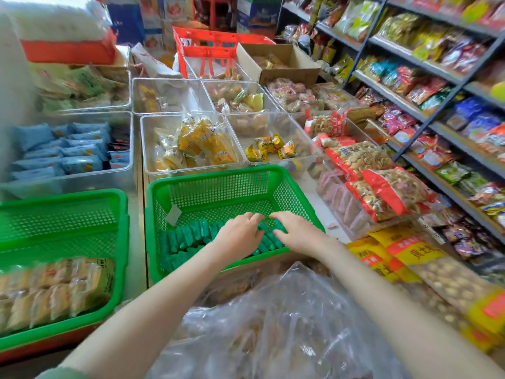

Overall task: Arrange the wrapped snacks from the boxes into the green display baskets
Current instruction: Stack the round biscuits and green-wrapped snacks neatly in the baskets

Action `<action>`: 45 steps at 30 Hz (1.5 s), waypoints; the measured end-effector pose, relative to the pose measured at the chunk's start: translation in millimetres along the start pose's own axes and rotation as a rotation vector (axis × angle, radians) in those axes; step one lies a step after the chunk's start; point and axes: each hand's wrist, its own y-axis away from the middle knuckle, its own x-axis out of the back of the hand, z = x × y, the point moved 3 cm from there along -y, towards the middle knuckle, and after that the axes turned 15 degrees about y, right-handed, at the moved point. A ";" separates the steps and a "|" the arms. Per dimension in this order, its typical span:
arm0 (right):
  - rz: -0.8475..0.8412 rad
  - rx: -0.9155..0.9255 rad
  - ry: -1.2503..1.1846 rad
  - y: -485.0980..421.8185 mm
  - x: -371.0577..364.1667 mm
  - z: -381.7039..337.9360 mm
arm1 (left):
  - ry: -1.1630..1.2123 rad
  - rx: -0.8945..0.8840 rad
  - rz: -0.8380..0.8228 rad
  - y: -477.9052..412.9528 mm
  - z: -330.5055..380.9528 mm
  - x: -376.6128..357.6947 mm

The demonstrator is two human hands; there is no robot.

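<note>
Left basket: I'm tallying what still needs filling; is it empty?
No, the left basket holds rows of pale wrapped snacks along its near side.

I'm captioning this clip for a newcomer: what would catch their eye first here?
The left hand and right hand rest on rows of green-wrapped snacks in the centre green basket. Left of it, a second green basket holds pale wrapped biscuits; packed snack shelves fill the right side.
</note>
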 end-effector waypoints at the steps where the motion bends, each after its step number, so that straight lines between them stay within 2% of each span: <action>1: 0.018 0.007 -0.003 8.1 2.9 -10.9 | 0.012 -0.006 0.020 11.6 2.1 5.5; 8: 0.100 0.049 -0.011 78.6 9.7 -93.1 | 0.090 0.044 0.145 111.2 -0.4 41.2; 16: 0.209 0.038 -0.058 179.3 -10.0 -183.9 | 0.241 0.149 0.286 276.4 -7.3 55.1; 18: 0.200 0.068 -0.072 199.9 -25.3 -219.8 | 0.201 0.136 0.267 330.1 -13.3 54.8; 23: 0.117 0.214 -0.024 229.2 -59.9 -330.6 | -0.037 0.242 0.235 453.6 -57.1 69.1; 30: 0.009 0.480 -0.001 227.0 -107.2 -501.9 | 0.027 0.473 0.249 585.8 -176.1 114.7; 34: -0.085 0.539 0.045 204.4 -156.1 -606.8 | 0.025 0.624 0.271 675.0 -273.5 134.3; 37: -0.159 0.484 0.068 174.6 -200.4 -684.6 | 0.079 0.769 0.295 733.1 -356.1 155.6; 41: -0.278 0.286 0.047 134.4 -267.1 -779.0 | 0.119 0.976 0.311 776.4 -473.7 194.4; 45: -0.314 0.135 0.040 92.0 -319.1 -838.4 | 0.059 1.080 0.219 791.2 -546.1 207.2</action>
